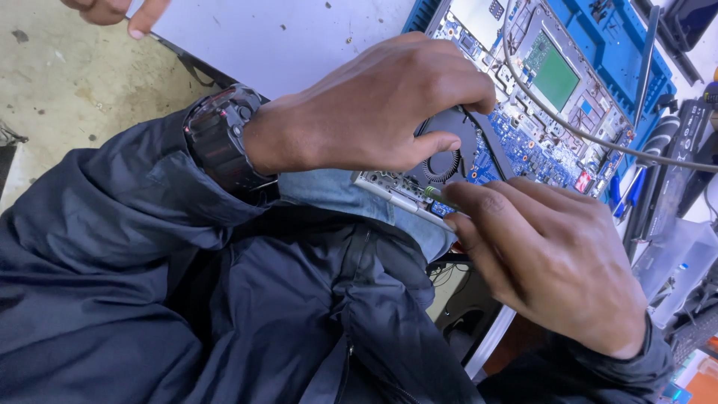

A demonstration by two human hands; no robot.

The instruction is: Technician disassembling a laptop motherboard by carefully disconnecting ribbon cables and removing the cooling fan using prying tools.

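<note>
Left hand: the left hand (381, 105), wrist in a black wristwatch (221, 138), lies curled over the round black cooling fan (449, 150); thumb and fingertips touch the fan's housing, closed on nothing that shows.
Right hand: the right hand (550, 258) pinches a thin green-tipped tool (435, 194) between thumb and forefinger, fingers closed tight about it.
Tool: tip at the near edge of the fan, just beside the left thumb.
Board: opened laptop with blue circuit board (523, 142) lies on a blue work mat (621, 45); the fan sits in its near corner.
Cable: a grey cable (568, 127) crosses the board.
Other: another person's fingers (123, 11) at the top left, well apart.
Clothing: dark jacket (187, 299).
</note>
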